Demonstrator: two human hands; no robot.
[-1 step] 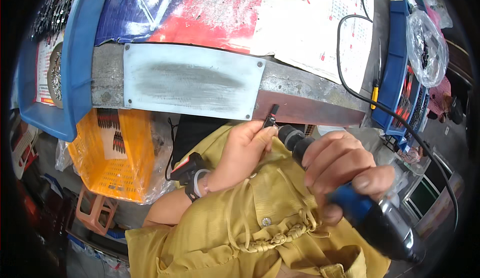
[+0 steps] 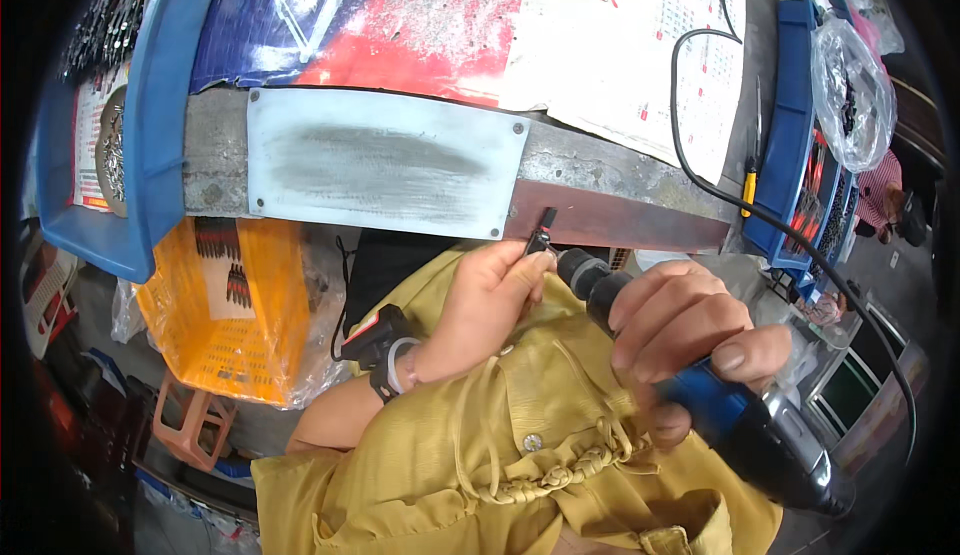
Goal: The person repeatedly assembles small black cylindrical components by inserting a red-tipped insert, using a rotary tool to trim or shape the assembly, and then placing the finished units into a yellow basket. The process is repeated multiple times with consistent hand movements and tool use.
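My left hand (image 2: 485, 305) pinches a small dark part (image 2: 541, 235) between its fingertips, just under the workbench's front edge (image 2: 620, 217). My right hand (image 2: 690, 330) is wrapped around a blue and black hand-held rotary tool (image 2: 745, 425). The tool's black nose (image 2: 580, 273) points up and to the left and sits right beside the small part. Whether the tip touches the part is hidden by my fingers. A black band with a small device (image 2: 378, 350) is on my left wrist. A yellow garment (image 2: 500, 465) fills the view below both hands.
A grey metal plate (image 2: 385, 163) is screwed to the bench front. Printed sheets (image 2: 420, 15) cover the bench top. Blue trays stand at the left (image 2: 150, 145) and right (image 2: 785, 135). An orange basket (image 2: 225, 305) sits below left. A black cable (image 2: 700, 180) runs to the right.
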